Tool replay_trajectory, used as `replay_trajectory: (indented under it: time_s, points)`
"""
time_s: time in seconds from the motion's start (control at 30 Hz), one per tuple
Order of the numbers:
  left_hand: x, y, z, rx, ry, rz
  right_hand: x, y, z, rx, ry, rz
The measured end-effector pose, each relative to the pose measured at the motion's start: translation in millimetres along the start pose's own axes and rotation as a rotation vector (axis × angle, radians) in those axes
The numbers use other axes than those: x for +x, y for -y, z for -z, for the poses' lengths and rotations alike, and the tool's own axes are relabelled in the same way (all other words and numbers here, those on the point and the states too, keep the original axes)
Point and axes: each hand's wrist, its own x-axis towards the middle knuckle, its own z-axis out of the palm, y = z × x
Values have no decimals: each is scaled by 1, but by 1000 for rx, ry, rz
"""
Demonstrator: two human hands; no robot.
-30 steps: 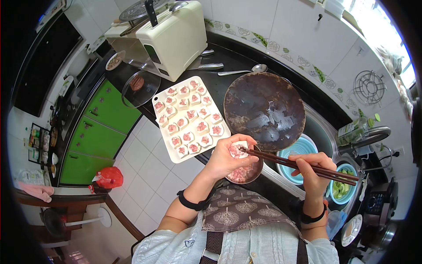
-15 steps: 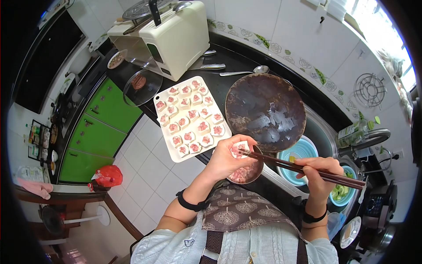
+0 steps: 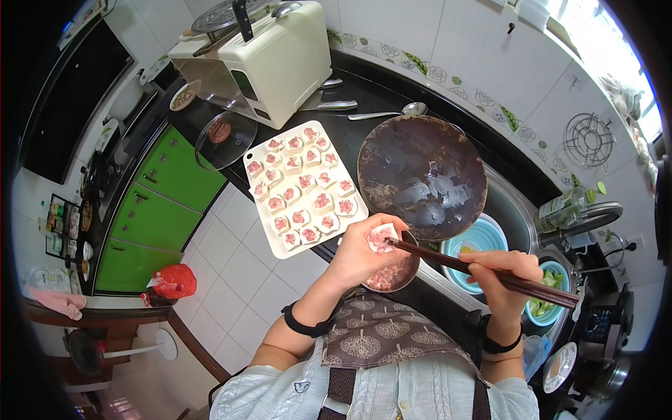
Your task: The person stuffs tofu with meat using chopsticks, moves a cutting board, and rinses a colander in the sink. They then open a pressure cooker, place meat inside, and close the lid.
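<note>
My left hand [image 3: 357,250] is closed gently around a small white block [image 3: 391,232], with my thumb and fingers pinching its sides. The block has pink meat [image 3: 380,239] on top and sits up above the near bowl [image 3: 417,264]. My right hand [image 3: 502,275] is shut on two brown chopsticks [image 3: 451,262], with the fingers curled around them. The chopsticks lean across from the right, and their thin tips touch the pink meat on the block. More pink meat [image 3: 383,279] is in the bowl, partly hidden under my left hand. To the left is a white board [image 3: 266,229] with lots of filled blocks [image 3: 304,182] in rows, each with a bit of meat on it. On the far side of my hands is a big, round, dark thing [image 3: 413,164] that covers part of the sink [image 3: 509,213]. A blue basket [image 3: 495,238] is near my right hand, and a smaller basket [image 3: 565,274] with green food [image 3: 549,285] is farther right. A spoon [image 3: 414,109] and a knife [image 3: 337,106] lie on the far black tabletop [image 3: 364,89].
</note>
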Motion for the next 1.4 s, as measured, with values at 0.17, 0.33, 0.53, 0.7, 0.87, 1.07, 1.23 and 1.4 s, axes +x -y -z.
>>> replay_trajectory:
  time_s: [0.17,0.33,0.53,0.7,0.87,1.07,1.23,1.4]
  points:
    - [3,9,3,59,5,-60,-1,-2,-4,214,-105,2]
    - [2,7,2,29,18,-45,-1,-2,-1,31,45,-43]
    - [1,-2,0,28,1,-30,-2,-8,-4,42,-4,-40]
    - [1,0,4,-243,28,67,-4,-17,2,232,-70,-183]
    - [2,4,2,-290,61,115,-7,-26,0,401,-151,-179]
    - [2,4,2,-364,70,86,-12,-41,-4,485,-131,-315]
    - [3,3,2,-343,30,98,-12,-41,10,483,-169,-282]
    - [6,8,1,-180,106,63,-7,-33,10,467,-55,-208]
